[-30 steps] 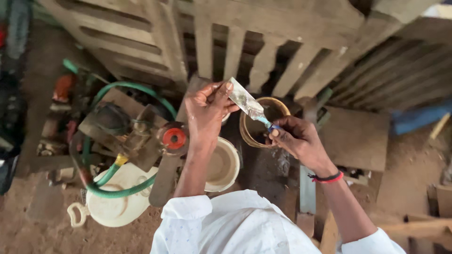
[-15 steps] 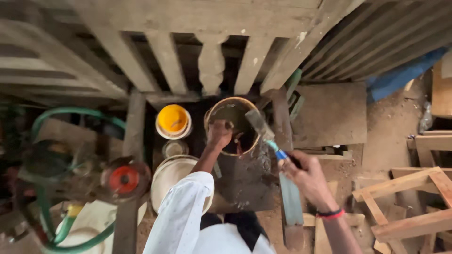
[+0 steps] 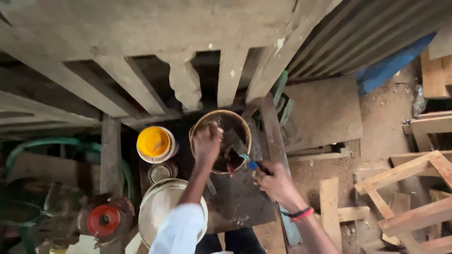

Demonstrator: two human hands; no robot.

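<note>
Head view: looking straight down on two bare arms over a dark board on a sandy floor.
Left hand (image 3: 207, 141): fingers curled, set on the near rim of a round bucket (image 3: 197, 126); it seems to grip the rim, though the fingertips are hidden behind the knuckles. A white sleeve (image 3: 179, 230) covers the forearm.
Right hand (image 3: 278, 184): closed around the blue handle of a paintbrush (image 3: 238, 151), which slants up and to the left from the fist. A red and black wristband (image 3: 297, 214) sits on the wrist.
Paintbrush: its bristle end is inside the bucket, just beside the left hand; the handle crosses the bucket's right rim.
Bucket: directly ahead of both hands, dark inside with a pale brown rim; what it holds cannot be told.
Yellow tub (image 3: 154, 142): left of the left hand, near the bucket but apart from it.
Small tin (image 3: 161, 172): just below the yellow tub, left of the left forearm.
White bucket (image 3: 157, 207): partly under the left forearm, nearest the person's body.
Red cap (image 3: 102, 220): well left of the arms, on blurred machinery.
Green hose (image 3: 42, 143): curves far left of the left hand.
Wooden frames (image 3: 414, 188): lying well right of the right hand.
Concrete balusters (image 3: 186, 84): beyond the bucket, above both hands.
</note>
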